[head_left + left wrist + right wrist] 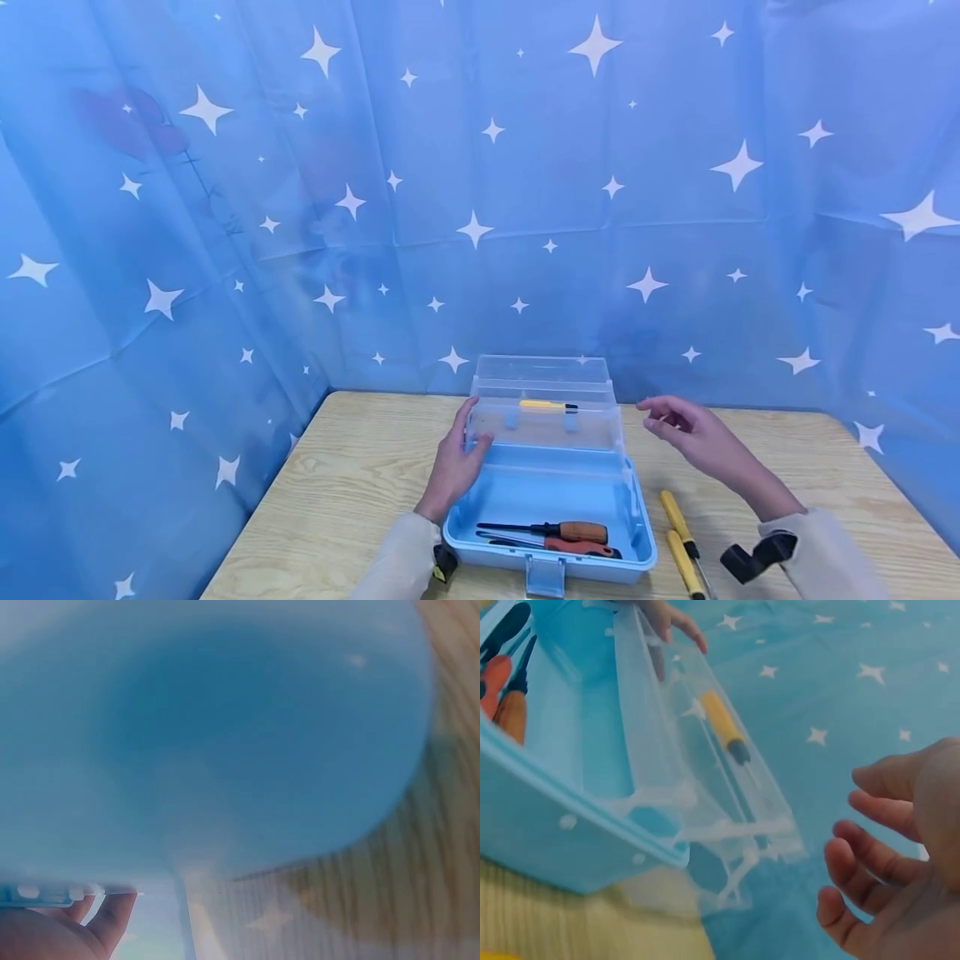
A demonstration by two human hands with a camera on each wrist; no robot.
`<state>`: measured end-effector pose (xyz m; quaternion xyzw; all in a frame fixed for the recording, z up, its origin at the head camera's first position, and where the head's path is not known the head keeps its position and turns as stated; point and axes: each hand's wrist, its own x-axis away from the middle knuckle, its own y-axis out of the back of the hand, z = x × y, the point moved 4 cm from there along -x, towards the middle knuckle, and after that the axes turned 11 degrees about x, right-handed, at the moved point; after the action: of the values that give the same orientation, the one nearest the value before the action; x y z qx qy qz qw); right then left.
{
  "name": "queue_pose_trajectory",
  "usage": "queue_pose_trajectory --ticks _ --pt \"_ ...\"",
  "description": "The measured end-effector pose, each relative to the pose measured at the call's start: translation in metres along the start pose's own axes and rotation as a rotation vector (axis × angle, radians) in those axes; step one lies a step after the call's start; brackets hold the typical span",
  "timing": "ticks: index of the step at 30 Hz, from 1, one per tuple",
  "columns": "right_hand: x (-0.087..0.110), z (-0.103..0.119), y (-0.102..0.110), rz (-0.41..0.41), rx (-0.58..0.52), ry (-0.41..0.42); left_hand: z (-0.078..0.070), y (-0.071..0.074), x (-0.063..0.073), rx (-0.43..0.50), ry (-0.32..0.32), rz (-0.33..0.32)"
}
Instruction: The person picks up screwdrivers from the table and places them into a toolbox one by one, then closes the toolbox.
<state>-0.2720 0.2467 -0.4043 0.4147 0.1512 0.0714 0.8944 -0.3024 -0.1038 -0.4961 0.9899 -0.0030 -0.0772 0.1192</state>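
Note:
A light-blue toolbox stands open on the table, its clear plastic tray raised at the back. My left hand grips the left end of that tray, thumb in front and fingers behind. Inside the tray lies a small yellow-and-black screwdriver. To the right of the tray, my right hand is held in the air with loosely bent fingers and nothing in them. On the box floor are a wooden-handled screwdriver and a red-handled tool, with another dark tool partly hidden beside them.
Two yellow-handled tools lie on the wooden table right of the box, under my right forearm. The box's front latch hangs down. A blue star-patterned curtain closes off the back and left side.

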Motion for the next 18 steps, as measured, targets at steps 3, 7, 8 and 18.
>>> queue_pose_trajectory --ticks 3,7,8,18 --pt "0.006 -0.009 0.000 0.002 -0.009 -0.010 0.000 0.000 0.000 0.000 0.002 -0.003" --pt "0.016 -0.020 -0.002 0.010 -0.032 -0.016 0.000 -0.001 0.000 0.001 0.002 -0.004" --pt "0.019 -0.023 -0.002 0.015 -0.040 -0.023 0.000 -0.002 0.000 0.001 0.003 -0.004" --pt "0.044 -0.056 -0.020 0.086 -0.141 -0.155 0.001 0.000 0.000 -0.013 0.006 0.006"
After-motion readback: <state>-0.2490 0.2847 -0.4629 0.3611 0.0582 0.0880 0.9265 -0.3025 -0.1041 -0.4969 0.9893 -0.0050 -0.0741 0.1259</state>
